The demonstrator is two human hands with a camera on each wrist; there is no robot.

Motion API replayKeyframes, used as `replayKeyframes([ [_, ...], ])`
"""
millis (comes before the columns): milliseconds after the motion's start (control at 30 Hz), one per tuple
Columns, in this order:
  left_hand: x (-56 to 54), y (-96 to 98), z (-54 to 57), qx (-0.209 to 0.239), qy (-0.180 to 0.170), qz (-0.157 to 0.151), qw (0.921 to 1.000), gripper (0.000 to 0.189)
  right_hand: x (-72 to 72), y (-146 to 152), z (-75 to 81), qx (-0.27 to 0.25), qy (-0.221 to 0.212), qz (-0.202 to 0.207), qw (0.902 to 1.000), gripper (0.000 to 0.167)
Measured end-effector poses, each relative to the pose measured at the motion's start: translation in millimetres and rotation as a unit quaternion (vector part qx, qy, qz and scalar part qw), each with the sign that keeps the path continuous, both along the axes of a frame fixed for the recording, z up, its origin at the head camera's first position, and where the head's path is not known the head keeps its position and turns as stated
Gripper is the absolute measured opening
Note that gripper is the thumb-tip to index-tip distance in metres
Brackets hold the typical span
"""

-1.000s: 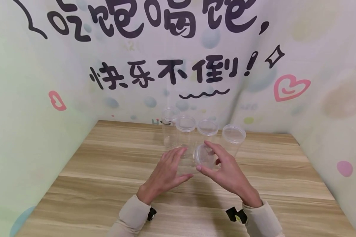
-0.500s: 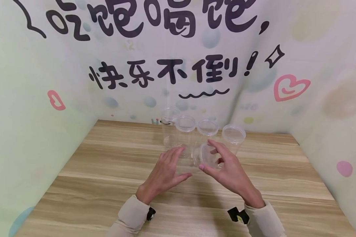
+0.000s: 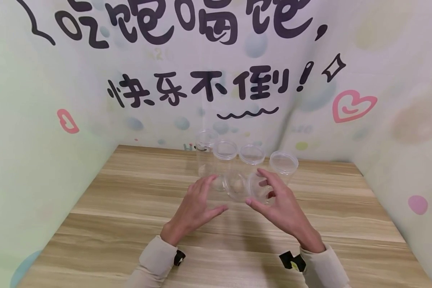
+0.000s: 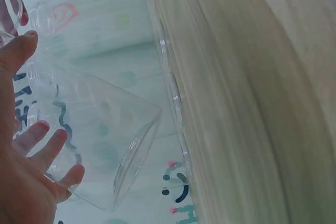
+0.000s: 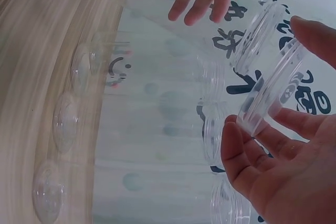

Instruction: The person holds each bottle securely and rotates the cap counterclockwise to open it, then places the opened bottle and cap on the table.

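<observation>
In the head view, our left hand [image 3: 191, 207] curls round a clear jar [image 3: 236, 187], held tilted in the air with its mouth towards our right hand [image 3: 281, 206], which holds a clear lid [image 3: 256, 186] by the rim, just beside that mouth. Behind them, 4 capped jars [image 3: 252, 155] stand upright near the back of the wooden desk [image 3: 129, 196], before a printed backdrop [image 3: 165, 128]. They are close enough for us to knock, so we would do well to work nearer our sleeves [image 3: 158, 252].

In the left wrist view, our thumb [image 4: 22, 50] and fingers lie on opposite sides of the jar, its base angled down. The wall looks thin; a light, steady grip should serve better than a squeeze.

In the right wrist view, the lid sits tilted between thumb and fingers, a narrow gap parting it from the mouth. Lining up both rims squarely would, we judge, help avoid catching an edge. Clear plastic overlapping clear plastic makes edges hard to read.
</observation>
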State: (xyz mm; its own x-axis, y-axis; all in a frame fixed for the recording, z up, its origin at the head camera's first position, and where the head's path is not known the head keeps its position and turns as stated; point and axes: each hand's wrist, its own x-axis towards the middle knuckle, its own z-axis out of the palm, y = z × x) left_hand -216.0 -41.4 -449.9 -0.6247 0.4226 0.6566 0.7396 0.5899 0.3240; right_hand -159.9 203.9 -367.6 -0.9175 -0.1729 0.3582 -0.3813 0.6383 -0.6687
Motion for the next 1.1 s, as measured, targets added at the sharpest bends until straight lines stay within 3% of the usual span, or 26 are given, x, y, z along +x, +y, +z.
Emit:
replayKeyframes([
  [167, -1.3, -6.0, -1.5, 0.015, -0.035, 0.008, 0.9992, 0.088, 0.5, 4.0, -1.8, 0.003, -0.002, -0.006, 1.0000, 0.074],
  [467, -4.6, -18.4, -1.7, 0.045, -0.077, 0.054, 0.9945, 0.092, 2.3, 11.6, -4.2, 0.015, -0.025, -0.023, 0.9993, 0.078],
  [700, -5.6, -26.1, -4.3, 0.077, -0.123, 0.095, 0.9848, 0.092, 3.5, 19.7, -7.0, 0.024, -0.032, -0.028, 0.9988, 0.079],
  [967, -10.2, -33.8, -6.9, 0.117, -0.148, 0.115, 0.9753, 0.096, 6.0, 28.7, -11.1, 0.029, -0.037, -0.035, 0.9983, 0.078],
  [1100, -13.3, -38.7, -6.3, 0.125, -0.177, 0.125, 0.9682, 0.096, 7.5, 33.8, -12.6, 0.035, -0.038, -0.041, 0.9979, 0.078],
])
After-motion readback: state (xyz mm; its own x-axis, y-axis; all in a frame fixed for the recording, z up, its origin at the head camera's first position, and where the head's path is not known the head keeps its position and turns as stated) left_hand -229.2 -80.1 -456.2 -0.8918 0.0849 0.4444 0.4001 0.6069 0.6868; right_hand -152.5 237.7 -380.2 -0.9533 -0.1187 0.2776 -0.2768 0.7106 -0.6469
